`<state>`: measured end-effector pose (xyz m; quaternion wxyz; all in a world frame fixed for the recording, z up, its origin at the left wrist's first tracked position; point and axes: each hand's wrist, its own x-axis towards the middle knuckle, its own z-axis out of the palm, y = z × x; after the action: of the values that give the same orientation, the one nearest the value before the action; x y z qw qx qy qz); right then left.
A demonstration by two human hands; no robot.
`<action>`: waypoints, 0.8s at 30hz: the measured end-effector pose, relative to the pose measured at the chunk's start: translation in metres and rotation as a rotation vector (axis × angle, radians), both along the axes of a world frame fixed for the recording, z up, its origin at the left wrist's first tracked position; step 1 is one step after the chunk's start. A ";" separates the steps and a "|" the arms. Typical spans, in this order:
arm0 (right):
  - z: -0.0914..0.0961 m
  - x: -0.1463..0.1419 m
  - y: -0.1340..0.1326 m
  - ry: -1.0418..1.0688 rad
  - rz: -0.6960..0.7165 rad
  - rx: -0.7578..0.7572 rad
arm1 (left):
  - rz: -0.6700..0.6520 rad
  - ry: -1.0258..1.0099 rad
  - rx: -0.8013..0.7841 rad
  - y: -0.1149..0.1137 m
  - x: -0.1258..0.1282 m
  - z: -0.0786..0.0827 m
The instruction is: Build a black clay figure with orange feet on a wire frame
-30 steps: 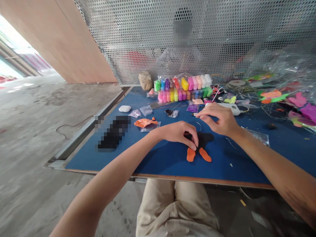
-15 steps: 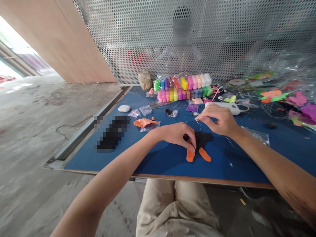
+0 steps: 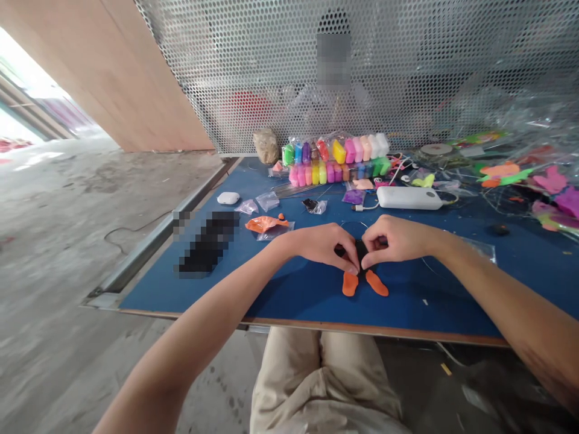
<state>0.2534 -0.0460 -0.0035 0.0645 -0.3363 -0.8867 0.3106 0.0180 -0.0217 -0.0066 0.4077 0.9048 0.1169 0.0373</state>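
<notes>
My left hand [image 3: 326,246] is closed in a pinch, thumb and fingertips low over the table at the top of a flat orange clay piece [image 3: 350,284]. Facing it, my right hand [image 3: 394,240] is also closed, its thumb against the bent fingers. Between the two hands shows a small black piece [image 3: 360,248], mostly covered by them. Whatever the fingertips pinch is hidden. A second orange clay piece [image 3: 377,283], longer and slanted, lies just below my right fingertips. A thin wire loop [image 3: 355,223] curves behind the hands.
Bagged coloured clay blocks [image 3: 337,163] line the back by the perforated metal panel [image 3: 271,66]. A white power bank [image 3: 407,198] with a cable lies behind my right hand. An orange clay bag [image 3: 266,225] and white earbud case [image 3: 228,198] are left; foam shapes [image 3: 504,175] are right.
My right hand has come down and toward me from beside the cable plug to the black piece, its fingers drawing together. My left hand stays almost in place.
</notes>
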 end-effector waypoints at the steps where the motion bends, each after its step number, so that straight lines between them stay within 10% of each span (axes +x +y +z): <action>1: -0.002 -0.003 0.000 -0.028 -0.001 -0.017 | 0.004 0.000 -0.002 0.000 0.000 0.000; 24: -0.013 -0.013 -0.001 -0.151 0.048 0.149 | 0.055 0.045 0.001 0.002 -0.002 0.000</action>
<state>0.2401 -0.0468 -0.0167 0.0150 -0.3316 -0.9175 0.2191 0.0156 -0.0198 -0.0062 0.4031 0.9022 0.1506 0.0283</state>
